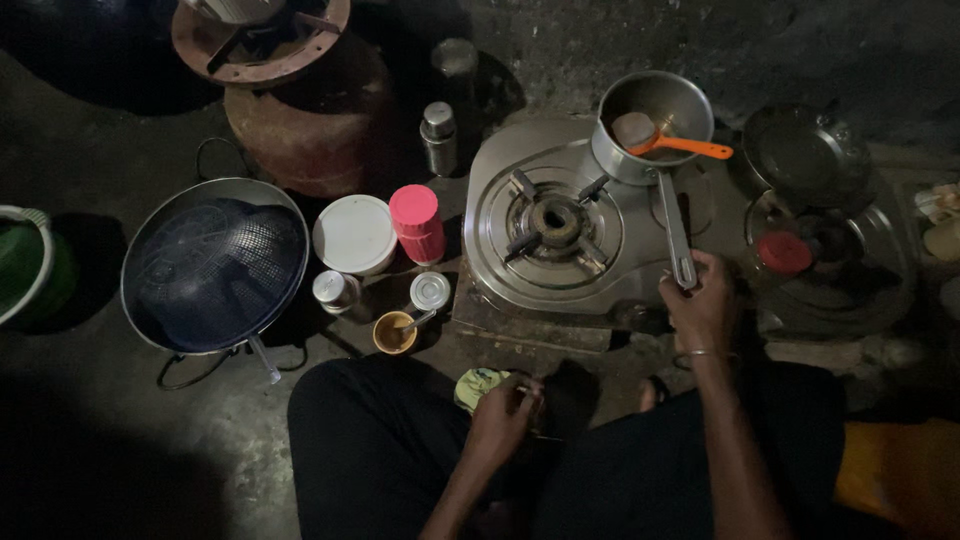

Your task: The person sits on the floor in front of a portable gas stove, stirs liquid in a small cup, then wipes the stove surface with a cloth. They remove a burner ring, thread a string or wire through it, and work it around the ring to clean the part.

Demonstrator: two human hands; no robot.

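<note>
Steel saucepan (655,125) handle gripped by right hand (700,305); left hand (503,412) pinches a small packet (477,386).

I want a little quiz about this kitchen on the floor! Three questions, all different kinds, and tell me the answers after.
1. True or false: the right hand holds the handle of the saucepan.
2. What colour is the spoon in the saucepan? A) green B) orange C) white
3. Fill in: no pot sits on the burner of the ____.

Key
1. True. The saucepan sits at the stove's back corner, off the burner.
2. B, orange.
3. Stove. The left hand is low by the knee, beside a small greenish thing that is too dark to identify.
</note>
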